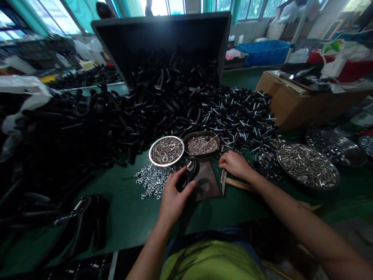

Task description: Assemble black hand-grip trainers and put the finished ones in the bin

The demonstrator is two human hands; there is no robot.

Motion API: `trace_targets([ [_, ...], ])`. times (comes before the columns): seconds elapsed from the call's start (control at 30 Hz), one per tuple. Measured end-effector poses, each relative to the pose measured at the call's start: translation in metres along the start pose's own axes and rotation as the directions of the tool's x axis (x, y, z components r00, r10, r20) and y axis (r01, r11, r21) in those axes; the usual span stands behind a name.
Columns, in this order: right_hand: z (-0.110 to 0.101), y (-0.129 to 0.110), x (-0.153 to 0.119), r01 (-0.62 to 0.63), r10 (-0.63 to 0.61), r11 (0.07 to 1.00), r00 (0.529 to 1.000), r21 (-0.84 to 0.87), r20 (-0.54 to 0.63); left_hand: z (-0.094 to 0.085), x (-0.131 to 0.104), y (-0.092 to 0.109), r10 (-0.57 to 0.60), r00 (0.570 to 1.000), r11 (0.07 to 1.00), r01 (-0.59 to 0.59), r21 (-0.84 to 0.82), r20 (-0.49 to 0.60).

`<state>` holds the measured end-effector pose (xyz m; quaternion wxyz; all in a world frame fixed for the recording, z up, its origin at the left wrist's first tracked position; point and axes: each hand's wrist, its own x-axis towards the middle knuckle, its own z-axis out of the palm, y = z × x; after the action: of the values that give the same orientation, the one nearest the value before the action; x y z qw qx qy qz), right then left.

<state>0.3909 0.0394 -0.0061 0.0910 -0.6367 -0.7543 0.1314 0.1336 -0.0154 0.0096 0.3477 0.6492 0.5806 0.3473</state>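
Note:
My left hand (pixel 174 193) is closed around a black curved handle-like part (pixel 194 170) with a metal coil spring (pixel 189 165) at its upper end. It holds this part over a flat dark plate (pixel 210 182) on the bench. My right hand (pixel 235 165) is to the right of the plate, its fingers curled together and pointing left. Whatever its fingertips may hold is hidden. Just below that hand lies a hammer (pixel 223 181) with a wooden handle, partly under the wrist. Another small spring (pixel 222 149) stands beyond the fingertips.
Behind the plate are a round bowl (pixel 150 154) of pins and an oval tin (pixel 201 156) of tiny metal pieces. Loose nuts (pixel 151 181) lie left. Black parts (pixel 163 105) and black-headed bolts (pixel 241 112) are heaped behind. A pin tray (pixel 338 182) and cardboard box (pixel 287 105) stand right.

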Motion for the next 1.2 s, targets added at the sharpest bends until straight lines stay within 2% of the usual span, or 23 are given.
trace_targets([
  [0.13, 0.017, -0.012, -0.007, 0.002, -0.002, 1.000, 1.000, 0.003, -0.001, 0.008, -0.017, -0.006, 0.100, 0.995, 0.968, -0.093, 0.235, -0.018],
  [0.3, 0.020, -0.020, -0.008, 0.002, 0.000, 0.997, 1.000, 0.080, -0.031, 0.022, -0.028, -0.017, 0.210, 0.978, 0.864, -0.190, 0.466, 0.009],
  [0.43, 0.014, -0.026, -0.009, -0.004, 0.010, 0.976, 1.000, 0.217, -0.023, 0.028, -0.032, -0.021, 0.222, 0.974, 0.804, -0.214, 0.555, 0.054],
  [0.5, 0.008, -0.032, -0.014, -0.023, 0.020, 0.908, 1.000, 0.418, 0.011, 0.027, -0.033, -0.019, 0.234, 0.972, 0.804, -0.209, 0.557, 0.027],
  [0.53, 0.006, -0.036, -0.018, -0.038, 0.020, 0.832, 0.999, 0.554, 0.038, 0.026, -0.032, -0.017, 0.247, 0.969, 0.815, -0.210, 0.540, 0.004],
  [0.6, 0.000, -0.045, -0.029, -0.071, -0.002, 0.607, 0.996, 0.792, 0.090, 0.024, -0.032, -0.010, 0.283, 0.959, 0.861, -0.243, 0.448, -0.025],
  [0.63, -0.002, -0.050, -0.035, -0.082, -0.021, 0.503, 0.994, 0.860, 0.107, 0.023, -0.031, -0.006, 0.301, 0.953, 0.886, -0.271, 0.375, -0.023],
  [0.7, -0.007, -0.061, -0.049, -0.087, -0.049, 0.404, 0.992, 0.911, 0.117, 0.025, -0.031, 0.004, 0.317, 0.948, 0.928, -0.311, 0.207, 0.002],
  [0.73, -0.010, -0.066, -0.056, -0.087, -0.048, 0.392, 0.992, 0.916, 0.115, 0.026, -0.031, 0.009, 0.310, 0.951, 0.942, -0.309, 0.131, 0.016],
  [0.8, -0.014, -0.074, -0.069, -0.079, -0.016, 0.427, 0.995, 0.901, 0.095, 0.030, -0.032, 0.019, 0.270, 0.962, 0.962, -0.271, 0.020, 0.037],
  [0.93, -0.022, -0.084, -0.087, -0.017, 0.049, 0.597, 0.999, 0.802, -0.016, 0.034, -0.038, 0.032, 0.227, 0.972, 0.972, -0.222, -0.073, 0.062],
  [1.0, -0.024, -0.086, -0.093, 0.028, 0.049, 0.642, 0.996, 0.766, -0.078, 0.033, -0.041, 0.035, 0.221, 0.974, 0.971, -0.215, -0.107, 0.053],
  [1.1, -0.026, -0.089, -0.100, 0.090, 0.056, 0.621, 0.986, 0.779, -0.158, 0.032, -0.044, 0.036, 0.117, 0.990, 0.960, -0.091, -0.266, 0.083],
  [1.2, -0.026, -0.090, -0.105, 0.120, 0.084, 0.524, 0.978, 0.843, -0.191, 0.035, -0.046, 0.033, -0.028, 0.979, 0.828, 0.136, -0.544, 0.202],
])
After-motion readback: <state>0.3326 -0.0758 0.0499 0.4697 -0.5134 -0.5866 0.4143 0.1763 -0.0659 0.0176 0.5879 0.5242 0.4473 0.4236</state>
